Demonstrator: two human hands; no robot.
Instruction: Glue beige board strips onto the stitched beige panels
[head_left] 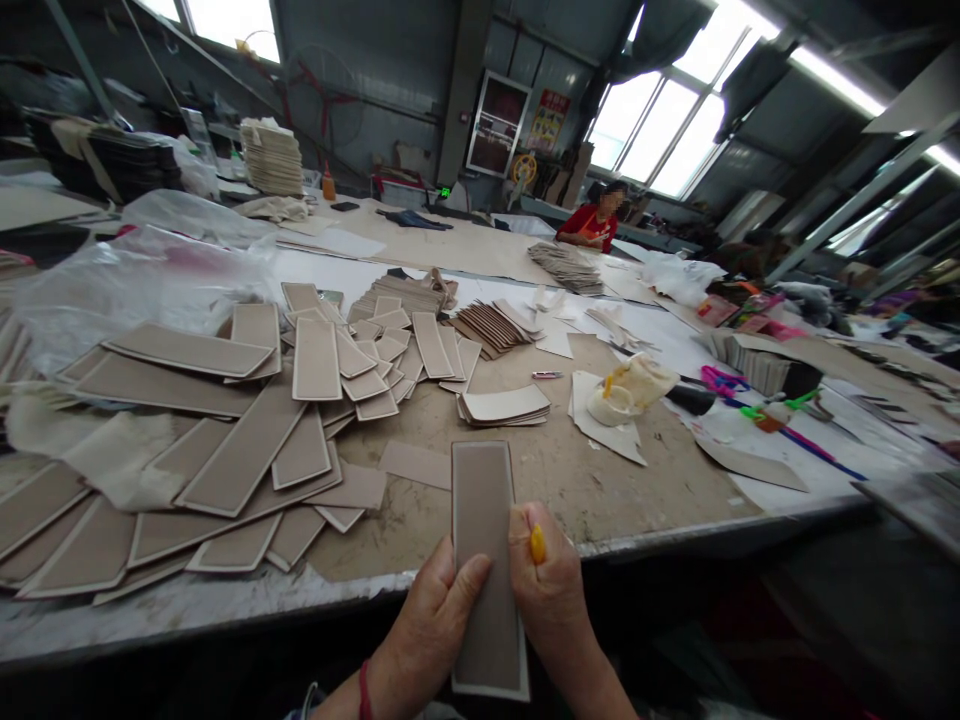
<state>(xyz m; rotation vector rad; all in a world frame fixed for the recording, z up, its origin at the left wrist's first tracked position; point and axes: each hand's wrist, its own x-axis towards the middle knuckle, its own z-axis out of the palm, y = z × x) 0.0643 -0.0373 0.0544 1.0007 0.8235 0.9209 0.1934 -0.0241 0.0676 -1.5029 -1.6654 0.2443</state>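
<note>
Head camera: our left hand [435,615] pinches the panel [481,510]; our right hand [553,580] clenches a yellow tool [537,545]. We seem to be working the edge, which calls for steady support.

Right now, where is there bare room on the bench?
Bare brown board shows between the held panel and the curved sheet, in front of the small stack and white scrap. The left is crowded: overlapping panels and clear plastic.

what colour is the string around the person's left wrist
Red, around the left wrist, showing best at the bottom of the head view.
</note>
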